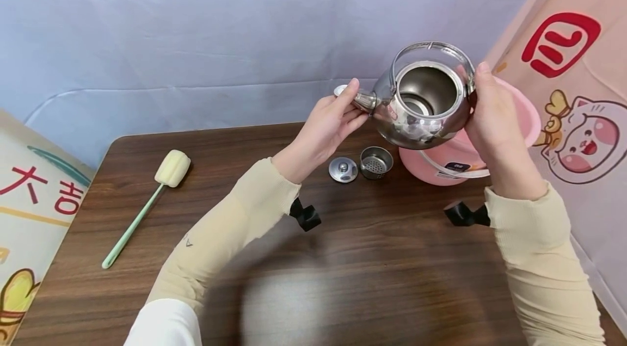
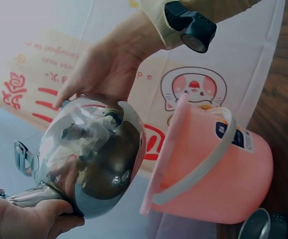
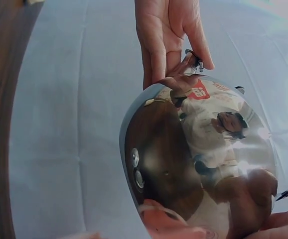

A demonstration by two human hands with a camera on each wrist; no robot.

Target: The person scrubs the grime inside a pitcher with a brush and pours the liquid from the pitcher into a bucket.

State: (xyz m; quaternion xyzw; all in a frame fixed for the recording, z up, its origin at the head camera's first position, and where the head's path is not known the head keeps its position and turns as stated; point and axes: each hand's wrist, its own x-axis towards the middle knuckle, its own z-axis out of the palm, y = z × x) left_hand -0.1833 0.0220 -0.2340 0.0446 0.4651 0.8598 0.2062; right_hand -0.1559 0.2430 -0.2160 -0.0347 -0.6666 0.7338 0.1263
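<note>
A shiny steel kettle [image 1: 416,131] is held up in the air above the back right of the table, tilted so its lidless mouth faces the head camera. My left hand [image 1: 329,124] pinches its spout between thumb and fingers. On the opposite side, my right hand [image 1: 497,123] grips the round body near the handle's base. The arched handle [image 1: 433,45] stands up at the back. In the left wrist view the kettle's polished side [image 2: 94,154] shows reflections. Below it, the small knobbed lid [image 1: 343,170] and a perforated strainer cup [image 1: 376,163] lie on the table.
A pink bucket [image 1: 528,117] with a white handle stands behind and below the kettle on the right. At the table's left lies a sponge brush [image 1: 172,168] with a green handle. Cloth hangs behind the wooden table [image 1: 372,280] and at both sides.
</note>
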